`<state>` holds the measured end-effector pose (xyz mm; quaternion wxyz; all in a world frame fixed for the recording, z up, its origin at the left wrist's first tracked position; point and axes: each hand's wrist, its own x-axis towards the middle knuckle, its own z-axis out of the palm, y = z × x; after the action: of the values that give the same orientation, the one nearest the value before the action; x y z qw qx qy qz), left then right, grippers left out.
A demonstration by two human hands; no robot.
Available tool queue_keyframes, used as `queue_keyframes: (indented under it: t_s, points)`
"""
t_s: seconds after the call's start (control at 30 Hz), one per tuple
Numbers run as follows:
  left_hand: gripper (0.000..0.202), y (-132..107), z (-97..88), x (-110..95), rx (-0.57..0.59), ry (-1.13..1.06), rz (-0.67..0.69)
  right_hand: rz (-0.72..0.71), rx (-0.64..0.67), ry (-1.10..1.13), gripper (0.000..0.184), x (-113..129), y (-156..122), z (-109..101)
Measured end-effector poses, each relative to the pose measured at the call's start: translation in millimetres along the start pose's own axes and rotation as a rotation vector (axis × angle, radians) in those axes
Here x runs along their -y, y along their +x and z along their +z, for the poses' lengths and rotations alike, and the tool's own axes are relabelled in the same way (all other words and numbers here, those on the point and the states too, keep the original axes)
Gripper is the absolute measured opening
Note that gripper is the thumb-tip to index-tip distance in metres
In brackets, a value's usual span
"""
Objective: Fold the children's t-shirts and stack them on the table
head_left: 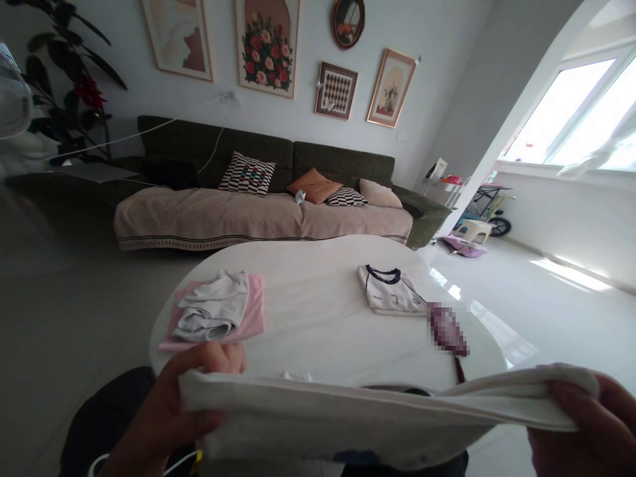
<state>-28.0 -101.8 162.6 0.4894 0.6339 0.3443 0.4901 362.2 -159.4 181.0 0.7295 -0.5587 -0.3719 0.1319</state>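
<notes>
A white garment (328, 414) is stretched level between my two hands, just above the near edge of the white table (318, 318). My left hand (193, 384) grips one end with fingers closed over the cloth. At the other end, my right hand (586, 417) pinches a folded edge. A dark printed patch shows low on the cloth; its kind of garment I cannot make out. On the table's left lies a crumpled white garment (213, 305) on top of a folded pink cloth (256, 308). A folded white shirt with a dark collar (390, 288) rests at the right.
Near the right table edge lies a blurred purple item with a dark handle (460, 369). Beyond the table stands a green sofa (342, 159) with a beige cover and several cushions. Farther right, a white stool (474, 230) stands on the floor.
</notes>
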Motion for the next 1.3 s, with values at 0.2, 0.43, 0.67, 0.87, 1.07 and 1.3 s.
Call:
queue_keyframes:
  t_s: [0.2, 0.43, 0.67, 0.87, 1.07, 1.3]
  points:
    - [0.033, 100.4, 4.8, 22.1, -0.331, -0.025, -0.097, 0.166, 0.187, 0.246, 0.018, -8.7, 53.1, 102.8]
    - [0.026, 184.6, -6.8, -24.7, -0.671, 0.214, 0.513, -0.307, 0.023, 0.468, 0.021, 28.8, 92.6, 145.9]
    - [0.008, 110.4, -0.7, 54.7, -0.449, 0.664, 0.281, 0.201, 0.131, 0.229, 0.027, -90.9, 27.6, 103.6]
    - [0.025, 36.4, 10.3, 163.0, -0.132, 0.884, -0.166, 0.452, 0.411, -0.377, 0.026, -215.0, -13.2, 78.1]
    - [0.026, 20.5, 3.8, 177.3, -0.103, 0.836, -0.161, 0.193, 0.447, -0.841, 0.029, -227.3, -2.4, 73.9]
    - [0.023, 22.6, 2.7, 167.6, -0.111, 0.862, -0.161, 0.103, 0.396, -0.856, 0.027, -215.3, 9.9, 69.2]
